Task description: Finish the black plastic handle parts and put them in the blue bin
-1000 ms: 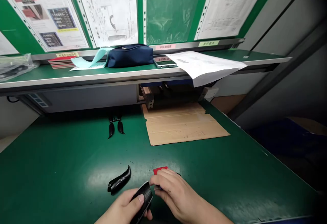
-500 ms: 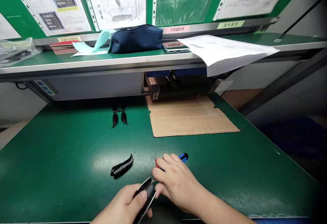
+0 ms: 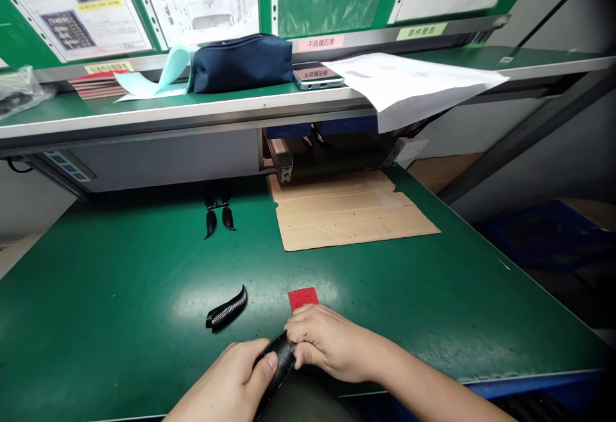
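Observation:
My left hand (image 3: pixel 240 377) is closed around a long black curved plastic part (image 3: pixel 280 363), held tilted near the front edge of the bench, thumb pressed on top. At the upper end of that part, my right hand (image 3: pixel 327 342) is closed on a utility knife. Its handle is now hidden by the fingers, and a bit of blade seems to touch the part's rim. Just beyond the right hand lies a small red card (image 3: pixel 304 297), partly covered by the fingers. A black ribbed curved piece (image 3: pixel 227 310) rests on the bench to the left.
Two small black curved pieces (image 3: pixel 219 217) joined by a thin bar lie farther back on the green bench (image 3: pixel 120 281). Flat cardboard (image 3: pixel 356 217) covers the back right. The shelf above carries a navy pouch (image 3: pixel 243 64), a phone (image 3: pixel 317 75) and overhanging paper (image 3: pixel 409 85).
The knife's blue handle, which stuck out past my right hand, has gone out of sight as the hand turned. The black part has rolled in my left hand, and more of the red card shows.

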Demonstrator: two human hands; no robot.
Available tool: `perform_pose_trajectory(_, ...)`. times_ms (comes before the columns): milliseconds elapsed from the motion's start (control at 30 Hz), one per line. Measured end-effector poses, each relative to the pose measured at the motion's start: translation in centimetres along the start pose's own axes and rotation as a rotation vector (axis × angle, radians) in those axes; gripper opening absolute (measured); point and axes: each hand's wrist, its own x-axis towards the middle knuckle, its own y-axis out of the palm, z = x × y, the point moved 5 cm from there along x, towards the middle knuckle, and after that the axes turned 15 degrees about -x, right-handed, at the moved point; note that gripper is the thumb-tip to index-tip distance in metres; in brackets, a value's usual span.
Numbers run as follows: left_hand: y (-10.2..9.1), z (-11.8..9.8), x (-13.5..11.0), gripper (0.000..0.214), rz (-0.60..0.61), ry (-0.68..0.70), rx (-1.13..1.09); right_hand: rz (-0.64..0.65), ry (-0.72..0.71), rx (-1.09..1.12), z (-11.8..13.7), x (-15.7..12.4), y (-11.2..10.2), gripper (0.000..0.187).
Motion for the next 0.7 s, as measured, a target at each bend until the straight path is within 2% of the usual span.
perform_pose_trajectory(67,-0.3,0.7,0.1,0.041,-0.039,-0.045,-0.060,-0.006,0.033,0.250,-0.4,-0.3,0.2,0.059)
perform_pose_trajectory(100,-0.5,1.2,0.2,0.044,-0.072,-0.066,-0.107,-0.030,0.065,0.306,-0.6,-0.5,0.2,0.059)
perform_pose_trajectory(167,-0.7,2.1,0.6,0.052,-0.092,-0.074,-0.217,-0.100,0.126,0.283,-0.7,-0.7,0.2,0.058)
perform_pose_trajectory(233,-0.6,2.7,1.1,0.057,-0.056,-0.029,-0.338,-0.171,0.165,0.156,-0.4,-0.9,0.1,0.055)
perform_pose_trajectory(300,-0.4,3.1,1.5,0.060,-0.036,0.005,-0.456,-0.231,0.195,-0.063,0.1,-0.9,-0.1,0.058)
perform_pose_trajectory(433,0.0,3.7,1.7,0.071,-0.101,-0.039,-0.661,-0.261,0.249,-0.423,0.6,-0.7,0.1,0.060)
perform_pose_trajectory(600,0.3,3.8,1.7,0.057,-0.094,-0.045,-0.684,-0.314,0.257,-0.610,0.8,-0.7,0.1,0.064)
perform_pose_trajectory(700,0.2,4.1,1.7,0.057,-0.133,-0.038,-0.664,-0.313,0.254,-0.681,0.8,-0.6,0.3,0.056)
